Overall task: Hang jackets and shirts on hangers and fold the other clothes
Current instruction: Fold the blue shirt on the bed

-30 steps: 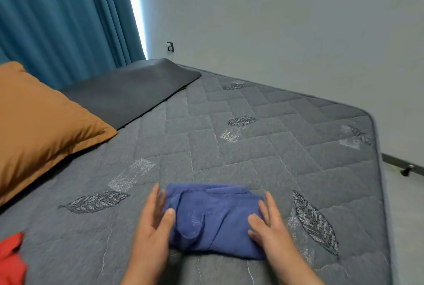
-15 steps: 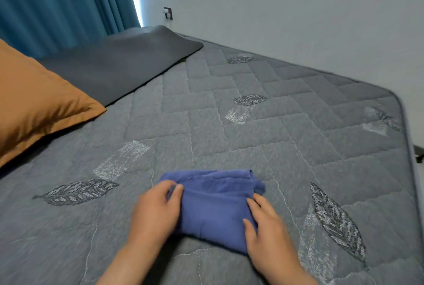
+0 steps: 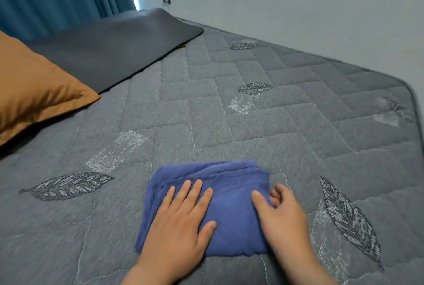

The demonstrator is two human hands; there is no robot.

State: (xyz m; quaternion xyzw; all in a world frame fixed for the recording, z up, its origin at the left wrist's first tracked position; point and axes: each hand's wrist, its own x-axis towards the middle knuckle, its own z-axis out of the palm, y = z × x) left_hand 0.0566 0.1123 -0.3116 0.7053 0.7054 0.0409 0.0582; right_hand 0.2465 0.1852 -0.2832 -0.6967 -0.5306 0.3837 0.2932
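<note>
We see the left hand [image 3: 181,220] spread flat, palm down, on the folded blue garment [image 3: 229,206] lying on the grey quilted mattress [image 3: 298,137]. The right hand [image 3: 283,218] rests on the garment's right edge, fingers loosely curled against it.

Open gray mattress [image 3: 286,128] ahead and right of folded blue cloth [image 3: 231,197]; blocked left by orange pillow [image 3: 34,94], dark mat [image 3: 114,43].
</note>
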